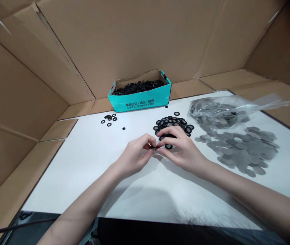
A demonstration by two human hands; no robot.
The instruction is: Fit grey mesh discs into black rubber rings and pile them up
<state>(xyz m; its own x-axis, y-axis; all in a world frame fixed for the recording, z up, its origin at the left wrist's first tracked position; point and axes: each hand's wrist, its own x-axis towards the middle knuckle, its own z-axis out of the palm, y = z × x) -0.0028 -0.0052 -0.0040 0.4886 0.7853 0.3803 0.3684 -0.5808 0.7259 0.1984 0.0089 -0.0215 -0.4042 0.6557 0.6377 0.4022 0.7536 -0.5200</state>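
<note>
Pinching a dark piece, your left hand and right hand meet; filled rings heap beyond the right, grey discs remain rightward, boxed rings farther ahead.

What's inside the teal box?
The teal box holds many small black rings; the top layer covers whatever lies deeper, so the bottom can't be seen.
</note>
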